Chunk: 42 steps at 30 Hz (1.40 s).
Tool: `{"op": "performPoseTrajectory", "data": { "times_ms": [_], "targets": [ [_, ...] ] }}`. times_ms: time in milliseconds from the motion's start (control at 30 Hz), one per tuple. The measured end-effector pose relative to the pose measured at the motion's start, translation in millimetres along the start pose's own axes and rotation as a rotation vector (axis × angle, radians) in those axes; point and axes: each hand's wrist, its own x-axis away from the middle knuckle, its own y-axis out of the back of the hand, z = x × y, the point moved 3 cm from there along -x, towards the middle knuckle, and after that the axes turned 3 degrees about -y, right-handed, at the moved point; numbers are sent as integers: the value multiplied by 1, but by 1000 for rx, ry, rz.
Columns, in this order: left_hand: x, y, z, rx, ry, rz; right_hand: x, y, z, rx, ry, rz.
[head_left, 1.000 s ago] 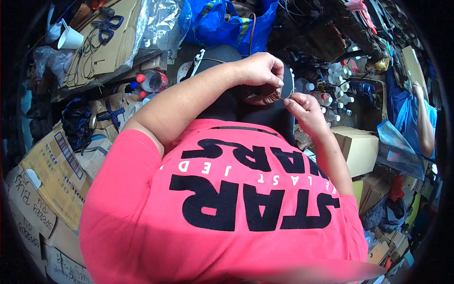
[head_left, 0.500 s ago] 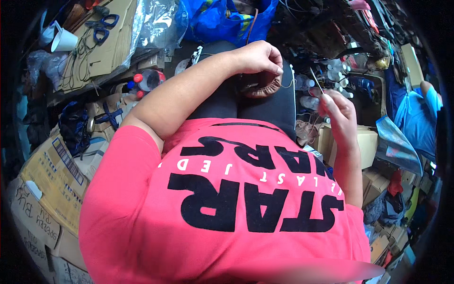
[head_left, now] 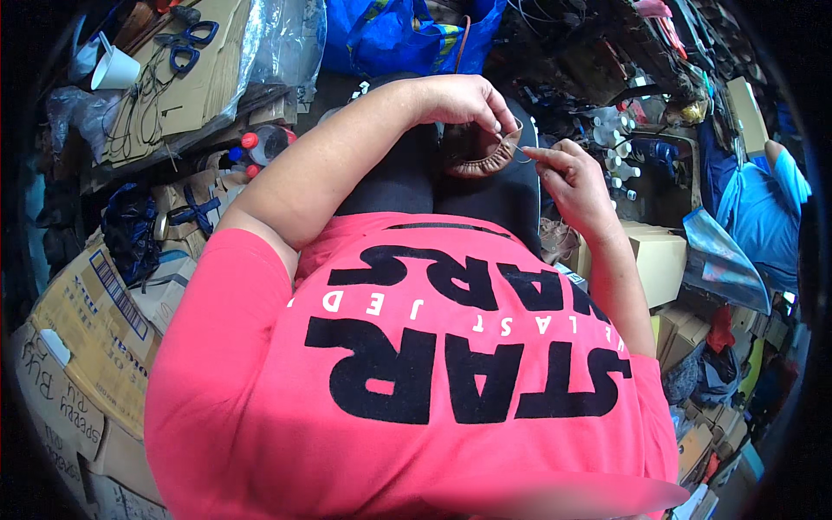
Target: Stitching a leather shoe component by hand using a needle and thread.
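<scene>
A brown leather shoe upper point(head_left: 482, 166) with a gathered, stitched edge rests over my dark-trousered thighs. My left hand point(head_left: 464, 102) is closed on its far rim, thumb and fingers pinching the leather. Just to the right, my right hand point(head_left: 572, 178) is closed in a pinch, its fingertips close to the upper's right edge. It holds a thin needle, now mostly hidden by the fingers and the leather. A fine pale thread shows as a small loop between the fingertips and the upper.
Scissors point(head_left: 189, 48) with blue handles lie on stacked cardboard point(head_left: 195, 95) at the far left, near a white cup point(head_left: 115, 69). A blue bag point(head_left: 407, 39) stands ahead. Several small bottles point(head_left: 614, 147) and a cardboard box point(head_left: 657, 264) are at the right. Another person's blue sleeve point(head_left: 763, 212) shows far right.
My right hand has moved left and slightly down, bringing the needle from clear of the upper to its edge. My left hand stays on the leather, its fingers slightly shifted.
</scene>
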Motion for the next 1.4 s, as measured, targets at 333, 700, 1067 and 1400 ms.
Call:
{"op": "performPoseTrajectory", "data": {
  "times_ms": [333, 700, 1067, 1400],
  "targets": [
    [-2, 0, -2, -34, 37, 13, -8, 6, 7, 5, -43, 56],
    [-3, 1, -3, -46, 49, 0, -8, 5, 14, 86, -39, -11],
    [-6, -1, -3, -39, 53, 6, -8, 4, 9, 51, -50, 5],
    [-10, -2, -5, 31, 83, 80, 4, -10, -1, 16, -11, -52]
  ]
}}
